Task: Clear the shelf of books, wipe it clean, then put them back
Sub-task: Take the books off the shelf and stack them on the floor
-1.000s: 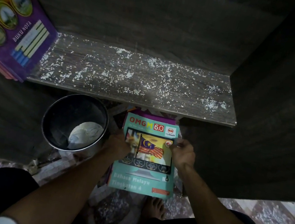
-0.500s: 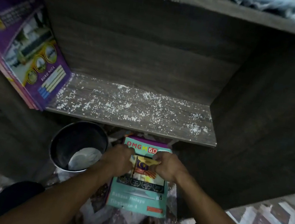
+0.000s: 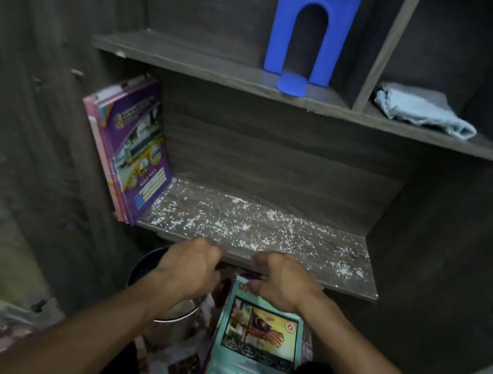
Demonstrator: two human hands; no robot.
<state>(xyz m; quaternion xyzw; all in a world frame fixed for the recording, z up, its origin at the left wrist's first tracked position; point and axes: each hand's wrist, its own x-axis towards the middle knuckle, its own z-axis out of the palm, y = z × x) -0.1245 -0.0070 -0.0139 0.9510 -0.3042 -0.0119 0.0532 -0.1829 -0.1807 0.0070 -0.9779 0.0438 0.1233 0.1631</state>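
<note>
Several thin purple and pink books stand at the far left of the shelf, tilted back against the side wall, their lower edges on the board. Right of them the dark wood is bare of books and speckled all over with white crumbs, thickest toward the front. My left hand hangs just in front of the shelf's front edge, fingers curled in on themselves with nothing inside them. Under that wrist sits a metal pot on the floor, mostly hidden by my forearm. On the board above, a blue bookend stands upright beside the divider. Below it, on the floor between my knees, a teal workbook lies face up with a flag picture on its cover, just beside the pot. My right hand hovers over that workbook's top edge, fingers bent downward; I cannot tell whether they touch or pinch the cover there. Farthest right, in the upper compartment past the divider, a pale blue cloth lies folded.
</note>
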